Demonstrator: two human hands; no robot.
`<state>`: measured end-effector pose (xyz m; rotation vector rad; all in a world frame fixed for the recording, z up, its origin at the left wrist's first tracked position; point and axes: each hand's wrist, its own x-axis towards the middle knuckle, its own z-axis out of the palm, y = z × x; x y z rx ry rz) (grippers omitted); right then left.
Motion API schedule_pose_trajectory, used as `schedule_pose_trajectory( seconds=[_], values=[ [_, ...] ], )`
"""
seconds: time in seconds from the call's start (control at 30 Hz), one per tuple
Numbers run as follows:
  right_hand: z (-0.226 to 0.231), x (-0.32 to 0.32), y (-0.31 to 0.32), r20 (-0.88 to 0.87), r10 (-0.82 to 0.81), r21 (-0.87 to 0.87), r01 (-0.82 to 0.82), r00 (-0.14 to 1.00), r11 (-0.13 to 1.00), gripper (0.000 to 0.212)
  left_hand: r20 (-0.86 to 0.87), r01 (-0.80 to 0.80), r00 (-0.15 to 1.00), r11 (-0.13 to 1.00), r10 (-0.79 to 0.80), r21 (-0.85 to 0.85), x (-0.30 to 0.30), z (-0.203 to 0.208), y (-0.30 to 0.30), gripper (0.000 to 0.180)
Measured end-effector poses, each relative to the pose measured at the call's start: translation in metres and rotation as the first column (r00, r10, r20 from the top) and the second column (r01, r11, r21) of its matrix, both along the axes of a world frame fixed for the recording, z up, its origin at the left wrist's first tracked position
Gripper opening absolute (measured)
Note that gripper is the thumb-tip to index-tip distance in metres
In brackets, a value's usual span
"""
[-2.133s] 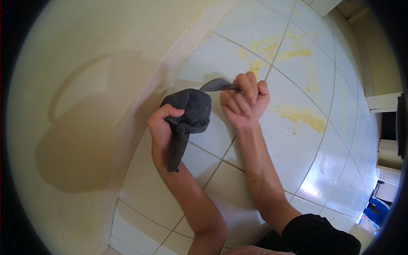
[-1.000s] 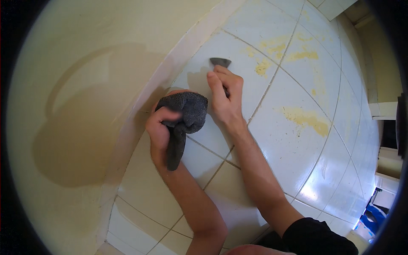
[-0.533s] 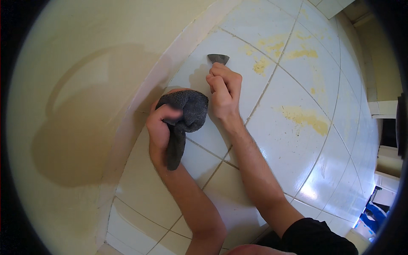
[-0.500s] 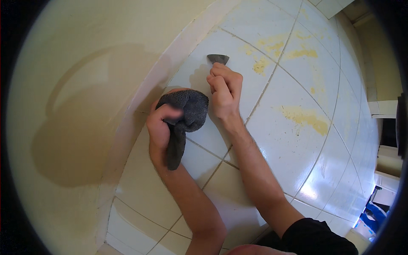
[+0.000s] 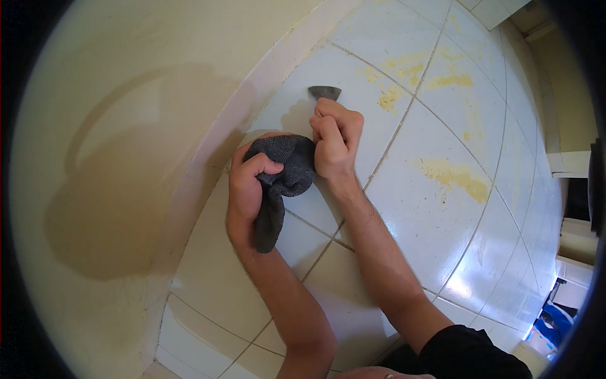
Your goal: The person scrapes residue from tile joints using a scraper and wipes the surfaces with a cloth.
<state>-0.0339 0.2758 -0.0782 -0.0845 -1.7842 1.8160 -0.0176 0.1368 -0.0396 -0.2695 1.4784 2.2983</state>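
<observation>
A bunched dark grey cloth (image 5: pixel 292 163) is gripped in my left hand (image 5: pixel 246 183), its loose end hanging down over the wrist. To the right of it, my right hand (image 5: pixel 336 139) is closed around a scraper (image 5: pixel 324 93). Only the scraper's wide, dark metal blade shows past the fingers; the handle is hidden in the fist. Both hands are over white floor tiles (image 5: pixel 303 243), close to the wall's foot. The cloth lies close against the right wrist in this view; I cannot tell if they touch.
A cream wall (image 5: pixel 158 38) with a pale baseboard (image 5: pixel 255 95) runs along the left and carries a shadow. Yellow residue patches (image 5: pixel 457 180) mark the tiles to the right and far side. Something blue (image 5: pixel 555 322) shows at the far right edge.
My left hand has shifted slightly right with the cloth, closer to the right wrist. My right hand and the scraper have moved only a little, slightly toward me.
</observation>
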Motion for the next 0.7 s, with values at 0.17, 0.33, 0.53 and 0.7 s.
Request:
schedule_pose_trajectory(
  seconds=[0.17, 0.33, 0.53, 0.7],
  values=[
    [-0.002, -0.004, -0.003, 0.028, 0.008, -0.092, -0.006, 1.000, 0.996, 0.019, 0.019, 0.031, 0.999, 0.999, -0.031, 0.011, -0.002, -0.001, -0.001, 0.042],
    [-0.005, 0.002, 0.002, 0.034, 0.027, -0.021, -0.027, 0.999, 0.999, 0.019, -0.005, 0.020, 1.000, 1.000, -0.020, 0.010, -0.001, -0.002, 0.000, 0.042],
    [-0.007, 0.001, 0.005, 0.031, 0.032, -0.040, -0.031, 0.999, 0.999, 0.018, -0.004, 0.064, 0.998, 0.998, -0.064, -0.026, -0.001, 0.002, -0.003, 0.041],
    [-0.004, -0.005, -0.002, 0.027, 0.023, -0.179, -0.018, 0.999, 0.984, 0.019, 0.005, 0.050, 0.999, 0.999, -0.050, 0.009, -0.001, 0.003, 0.002, 0.041]
  ],
)
